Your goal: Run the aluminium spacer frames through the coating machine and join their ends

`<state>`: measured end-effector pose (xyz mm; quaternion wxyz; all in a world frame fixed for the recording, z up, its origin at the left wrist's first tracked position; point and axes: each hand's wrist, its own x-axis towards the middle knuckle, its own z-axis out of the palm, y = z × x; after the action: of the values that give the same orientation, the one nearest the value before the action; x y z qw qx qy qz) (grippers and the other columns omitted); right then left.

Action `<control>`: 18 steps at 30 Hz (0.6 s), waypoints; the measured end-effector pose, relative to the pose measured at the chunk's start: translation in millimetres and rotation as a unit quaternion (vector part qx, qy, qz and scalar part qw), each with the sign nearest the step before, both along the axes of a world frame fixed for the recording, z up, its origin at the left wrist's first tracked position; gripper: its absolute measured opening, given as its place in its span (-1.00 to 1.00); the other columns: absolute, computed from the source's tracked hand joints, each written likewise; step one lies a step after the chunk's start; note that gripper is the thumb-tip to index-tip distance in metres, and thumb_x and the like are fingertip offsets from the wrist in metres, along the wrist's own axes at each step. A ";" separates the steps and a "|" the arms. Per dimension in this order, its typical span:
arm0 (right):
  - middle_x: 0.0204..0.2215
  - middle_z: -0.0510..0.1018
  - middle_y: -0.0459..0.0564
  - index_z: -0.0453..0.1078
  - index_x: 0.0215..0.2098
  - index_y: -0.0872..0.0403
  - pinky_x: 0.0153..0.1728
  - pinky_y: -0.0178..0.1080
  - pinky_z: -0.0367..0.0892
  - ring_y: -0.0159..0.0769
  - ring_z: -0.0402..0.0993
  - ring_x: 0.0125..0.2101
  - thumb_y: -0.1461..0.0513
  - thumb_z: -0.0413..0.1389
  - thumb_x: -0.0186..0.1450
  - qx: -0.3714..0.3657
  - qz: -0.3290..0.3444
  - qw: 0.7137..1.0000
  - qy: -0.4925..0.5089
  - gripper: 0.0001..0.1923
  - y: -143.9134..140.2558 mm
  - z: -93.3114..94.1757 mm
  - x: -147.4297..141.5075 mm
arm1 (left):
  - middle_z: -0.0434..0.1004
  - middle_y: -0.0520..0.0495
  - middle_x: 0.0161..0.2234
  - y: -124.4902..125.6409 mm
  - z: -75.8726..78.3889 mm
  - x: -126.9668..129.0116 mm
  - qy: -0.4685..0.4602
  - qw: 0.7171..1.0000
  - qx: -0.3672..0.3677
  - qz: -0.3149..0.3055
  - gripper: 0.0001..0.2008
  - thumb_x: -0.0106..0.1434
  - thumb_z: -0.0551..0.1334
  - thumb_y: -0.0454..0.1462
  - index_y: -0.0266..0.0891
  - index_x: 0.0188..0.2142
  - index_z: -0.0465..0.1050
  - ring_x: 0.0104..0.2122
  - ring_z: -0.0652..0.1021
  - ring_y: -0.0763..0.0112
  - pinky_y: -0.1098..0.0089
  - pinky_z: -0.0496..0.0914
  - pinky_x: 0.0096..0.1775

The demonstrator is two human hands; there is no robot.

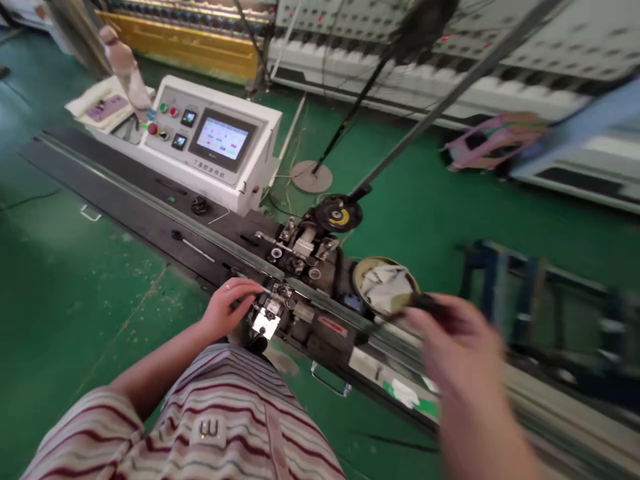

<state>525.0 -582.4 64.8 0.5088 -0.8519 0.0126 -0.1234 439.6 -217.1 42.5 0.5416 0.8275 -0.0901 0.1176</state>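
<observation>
My left hand [231, 307] is at the near side of a small metal mechanism [274, 303] on the long dark machine bed [185, 257]. Its thumb and fingers come together at a thin light-coloured part that is too small to make out. To the right, my right hand [465, 347] is raised over the bed and smeared by motion. Its fingers are closed round a dark strip [395, 317], whose thin end trails down to the left toward the bed. A shiny metal plate [266, 323] lies just below my left fingertips.
A white control box [173, 133] with a lit screen [220, 139] stands behind the bed. Near the mechanism are a black wheel [339, 213] and a round bin [361, 277] holding white material. A thin rod [197, 250] lies on the bed. Stands and a pink stool [500, 140] occupy the floor behind.
</observation>
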 end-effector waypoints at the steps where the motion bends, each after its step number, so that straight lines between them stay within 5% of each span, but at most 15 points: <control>1: -0.31 0.50 0.08 0.36 -0.14 0.01 -0.36 -0.05 0.46 -0.18 0.49 -0.40 -0.13 0.30 0.08 0.091 0.055 0.994 0.033 -0.45 40.7 10.3 -6.7 | 0.48 -0.24 0.09 -7.5 12.2 5.9 0.008 0.999 -0.005 -0.045 -0.68 0.39 0.17 -0.23 -0.19 0.11 0.41 0.11 0.47 0.21 0.16 0.34 0.16; 3: -0.30 0.54 0.00 0.37 -0.21 0.03 -0.29 -0.14 0.50 -0.27 0.50 -0.38 -0.05 0.33 0.13 0.192 0.187 0.957 0.107 -0.56 109.3 23.6 -14.8 | 0.44 -0.24 0.16 -18.4 33.1 14.2 0.057 0.990 -0.028 -0.123 -0.57 0.37 0.20 -0.21 -0.20 0.21 0.30 0.15 0.44 0.19 0.18 0.32 0.18; 6: -0.35 0.53 -0.07 0.36 -0.15 0.04 -0.28 -0.21 0.51 -0.33 0.51 -0.39 -0.03 0.27 0.24 0.204 0.284 0.930 0.111 -0.61 167.4 34.2 -20.4 | 0.59 -0.13 -0.15 -15.2 51.2 18.5 0.138 0.977 -0.046 -0.157 -0.75 0.42 0.09 -0.18 -0.24 -0.01 0.39 -0.18 0.57 0.31 0.35 0.43 -0.13; 8: -0.23 0.53 -0.01 0.32 0.02 0.03 -0.26 -0.20 0.49 -0.29 0.53 -0.29 -0.02 0.23 0.29 0.115 0.303 0.945 0.041 -0.55 181.0 41.8 -23.3 | 0.57 -0.07 -0.31 -2.2 56.0 18.0 0.140 0.982 -0.001 -0.127 -0.76 0.45 0.02 -0.18 -0.23 -0.15 0.40 -0.32 0.55 0.35 0.40 0.38 -0.27; 10: -0.08 0.51 0.08 0.28 0.13 0.02 -0.18 -0.16 0.45 -0.21 0.49 -0.14 0.06 0.20 0.33 -0.061 0.329 0.940 -0.062 -0.54 185.1 51.9 -26.6 | 0.56 -0.07 -0.32 12.9 58.9 15.3 0.110 0.984 0.074 -0.118 -0.77 0.45 0.01 -0.19 -0.21 -0.19 0.39 -0.33 0.55 0.33 0.40 0.34 -0.30; 11: -0.05 0.50 0.11 0.30 0.13 0.03 -0.15 -0.14 0.42 -0.18 0.46 -0.10 0.13 0.18 0.36 -0.168 0.344 0.916 -0.117 -0.59 186.2 57.6 -28.9 | 0.56 -0.07 -0.33 19.7 60.7 12.9 0.095 0.981 0.111 -0.125 -0.79 0.45 0.01 -0.20 -0.20 -0.20 0.38 -0.34 0.56 0.31 0.40 0.32 -0.33; 14: -0.29 0.53 0.10 0.42 -0.08 0.12 -0.27 -0.18 0.31 -0.20 0.41 -0.26 0.34 0.04 0.39 -0.414 0.389 0.784 -0.252 -0.82 190.3 76.5 -43.9 | 0.48 -0.03 -0.48 34.6 72.0 -1.8 0.061 0.960 0.224 -0.156 -0.88 0.42 0.06 -0.23 -0.15 -0.23 0.34 -0.52 0.51 0.30 0.38 0.19 -0.48; 16: -0.48 0.44 0.04 0.42 -0.26 0.14 -0.39 -0.21 0.21 -0.25 0.32 -0.42 0.38 -0.01 0.37 -0.464 0.406 0.722 -0.316 -0.83 192.3 91.3 -62.4 | 0.38 0.05 -0.56 41.9 87.6 -18.5 0.035 0.936 0.285 -0.204 -0.93 0.35 0.13 -0.30 -0.12 -0.30 0.29 -0.65 0.39 0.35 0.33 0.08 -0.56; 18: -0.53 0.39 0.03 0.40 -0.32 0.13 -0.45 -0.19 0.15 -0.27 0.25 -0.49 0.39 -0.05 0.36 -0.463 0.412 0.699 -0.357 -0.79 191.6 108.6 -84.1 | 0.37 0.08 -0.55 49.0 109.7 -38.1 0.006 0.909 0.317 -0.272 -0.85 0.22 0.20 -0.39 -0.10 -0.32 0.27 -0.69 0.33 0.37 0.29 0.02 -0.60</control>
<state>440.8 -390.8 173.4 0.0170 -0.7920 -0.5809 -0.1869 401.5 -168.1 152.2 0.2626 0.8995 -0.3412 -0.0745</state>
